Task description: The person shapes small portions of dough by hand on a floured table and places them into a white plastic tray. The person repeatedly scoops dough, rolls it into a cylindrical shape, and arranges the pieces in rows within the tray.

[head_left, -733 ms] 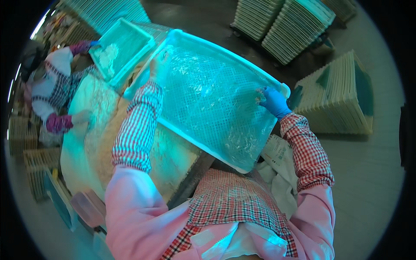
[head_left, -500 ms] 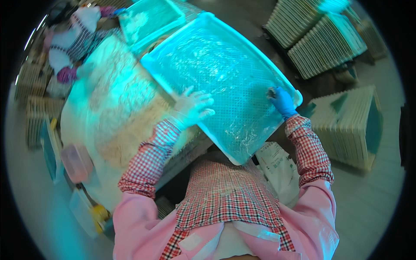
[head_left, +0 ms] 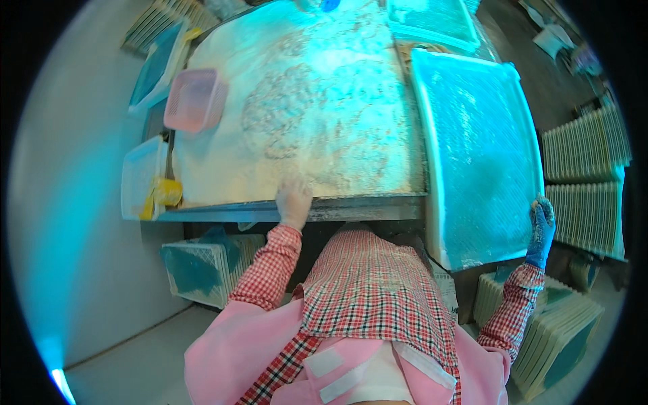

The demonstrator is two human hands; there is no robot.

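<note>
My left hand [head_left: 295, 201], in a pale glove, rests at the near edge of a table spread with whitish, powdery material [head_left: 337, 135]. Its fingers stretch forward over that material, slightly blurred and apparently holding nothing. To the right stands a shallow blue mesh tray [head_left: 482, 162] with a pale rim. Beside its right rim is my right hand [head_left: 542, 229], in a blue glove, with fingers curled together. Greyish residue coats those fingertips. Whether they grip the rim or some small bit, I cannot make out.
A pink basket [head_left: 196, 101] sits on the table's left side, near a clear bin [head_left: 143, 179] and a yellow object [head_left: 167, 192]. Stacked frames stand under the table [head_left: 209, 266] and at right [head_left: 584, 219]. Another blue tray [head_left: 432, 23] lies farther back, with a co-worker's blue-gloved fingers [head_left: 329, 5] at the top.
The view has swung left, bringing the table to the middle. My left hand has gone from above the tray to the table's near edge. My right hand has shifted to the tray's outer side.
</note>
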